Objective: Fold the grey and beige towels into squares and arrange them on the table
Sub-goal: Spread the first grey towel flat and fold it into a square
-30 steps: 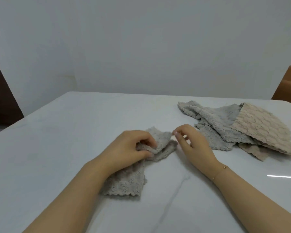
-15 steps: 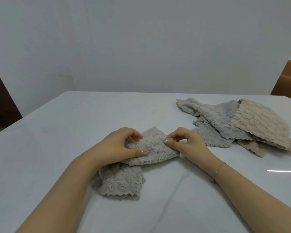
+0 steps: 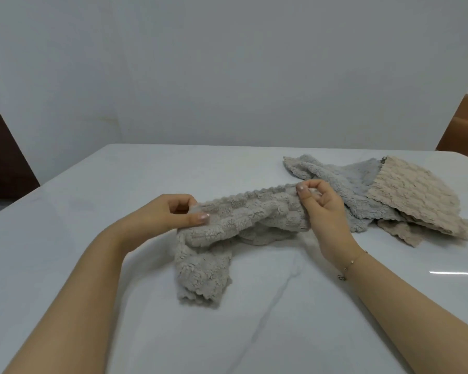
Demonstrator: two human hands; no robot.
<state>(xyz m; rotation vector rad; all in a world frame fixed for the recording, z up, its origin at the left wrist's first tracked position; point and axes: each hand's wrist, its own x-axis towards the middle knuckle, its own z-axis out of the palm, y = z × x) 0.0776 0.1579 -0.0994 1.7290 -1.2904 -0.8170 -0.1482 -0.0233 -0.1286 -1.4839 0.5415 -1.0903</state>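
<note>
1. A fluffy grey-beige towel (image 3: 243,220), scallop-edged and rumpled, is being held stretched above the white table, one end pinched at the left, the other at the right, while its near end is trailing down onto the tabletop.
2. A grey towel (image 3: 343,182) is lying crumpled at the far right, just behind the held one.
3. A ribbed beige towel (image 3: 416,193) is lying draped over the grey one's right side.
</note>
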